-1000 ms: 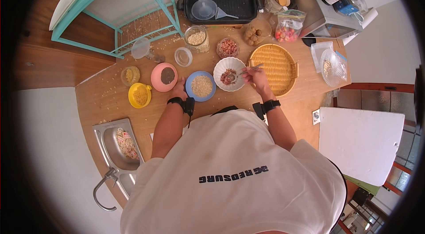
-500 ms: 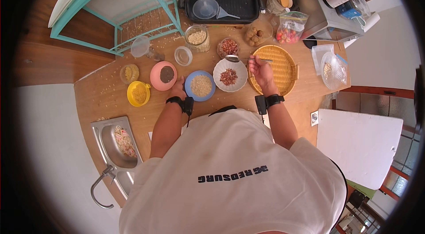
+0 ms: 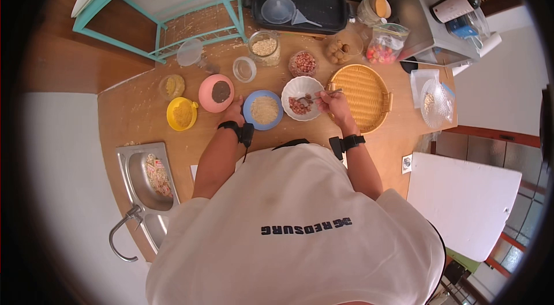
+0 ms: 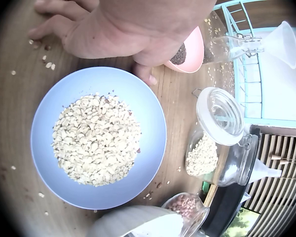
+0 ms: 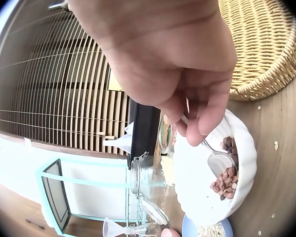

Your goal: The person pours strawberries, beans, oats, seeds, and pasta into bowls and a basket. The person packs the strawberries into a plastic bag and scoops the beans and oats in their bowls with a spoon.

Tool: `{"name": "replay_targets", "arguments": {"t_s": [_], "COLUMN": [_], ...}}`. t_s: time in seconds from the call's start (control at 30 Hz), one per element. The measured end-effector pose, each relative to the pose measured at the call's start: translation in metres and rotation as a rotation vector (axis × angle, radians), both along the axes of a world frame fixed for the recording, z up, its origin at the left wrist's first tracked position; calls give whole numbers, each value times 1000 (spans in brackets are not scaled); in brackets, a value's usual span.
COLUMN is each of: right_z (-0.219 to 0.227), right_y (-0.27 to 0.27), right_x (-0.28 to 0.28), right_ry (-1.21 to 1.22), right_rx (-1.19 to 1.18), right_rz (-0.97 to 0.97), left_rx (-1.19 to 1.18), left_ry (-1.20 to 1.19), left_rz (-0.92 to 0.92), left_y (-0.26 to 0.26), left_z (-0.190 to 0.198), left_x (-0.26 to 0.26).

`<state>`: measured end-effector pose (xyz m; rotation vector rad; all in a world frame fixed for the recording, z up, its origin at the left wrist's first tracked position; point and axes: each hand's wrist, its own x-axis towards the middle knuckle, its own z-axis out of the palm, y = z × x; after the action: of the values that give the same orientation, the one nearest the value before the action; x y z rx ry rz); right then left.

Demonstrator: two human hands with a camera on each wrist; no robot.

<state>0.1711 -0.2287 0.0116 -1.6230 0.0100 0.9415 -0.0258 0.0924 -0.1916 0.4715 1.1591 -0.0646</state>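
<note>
My right hand pinches a metal spoon by its handle. The spoon's tip is down in a white fluted bowl, at a small heap of reddish peanuts. My left hand rests on the wooden counter between a pink bowl of dark grains and a blue bowl of oat flakes. In the left wrist view its fingers lie loosely extended, with the thumb at the blue bowl's rim. Nothing shows in that hand.
A wicker basket stands right of the white bowl. Behind are a jar of peanuts, an oat jar and a black pan. A yellow bowl and a sink are to the left.
The spoon was in the white bowl, then rose above its far edge near the peanut jar, and is now down among the peanuts again. My left hand stays beside the blue bowl.
</note>
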Motion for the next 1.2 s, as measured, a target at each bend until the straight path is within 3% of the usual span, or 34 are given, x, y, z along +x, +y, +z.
{"name": "replay_targets", "arguments": {"t_s": [0.1, 0.17, 0.23, 0.33, 0.53, 0.63, 0.77, 0.87, 0.97, 1.03, 1.07, 1.13, 1.2], "right_z": [-4, -1, 2, 4, 10, 19, 25, 28, 17, 12, 12, 14, 11], "right_y": [-4, -5, -11, -11, 0, 7, 8, 3, -3, -4, -5, -6, -9], "right_x": [-2, -3, -2, 3, 26, 30, 25, 18, 13, 10, 8, 4, 1], "right_ry": [47, 41, 33, 107, 247, 191, -34, -116, -218, -297, -215, -133, -29], "right_rx": [23, 39, 51, 128, 384, 421, 247, 176, 69, -5, -35, -63, -16], "right_rz": [-27, -62, -94, -168, -424, -486, -402, -274, -107, -17, -1, 13, 40], "left_rx": [21, 17, -67, 48, -96, -7, -56, 32, 5, 0, 2, -8, -18], "left_ry": [-22, -24, 142, 144, 38, 98, 142, 120, 60, 50, 51, 181, 172], "left_rz": [-28, -43, 78, -50, 65, -39, 25, -90, -24, 112, 110, -87, -59], "left_y": [7, 0, -12, -4, 8, 13, 15, 11, -2, -11, -8, 6, 4], "left_z": [-18, 0, 59, 28, -17, -36, -44, -32, 20, 55, 47, 3, 4], "left_x": [-7, 1, 11, 4, -2, -3, -1, -4, 4, 12, 10, 4, 4]}}
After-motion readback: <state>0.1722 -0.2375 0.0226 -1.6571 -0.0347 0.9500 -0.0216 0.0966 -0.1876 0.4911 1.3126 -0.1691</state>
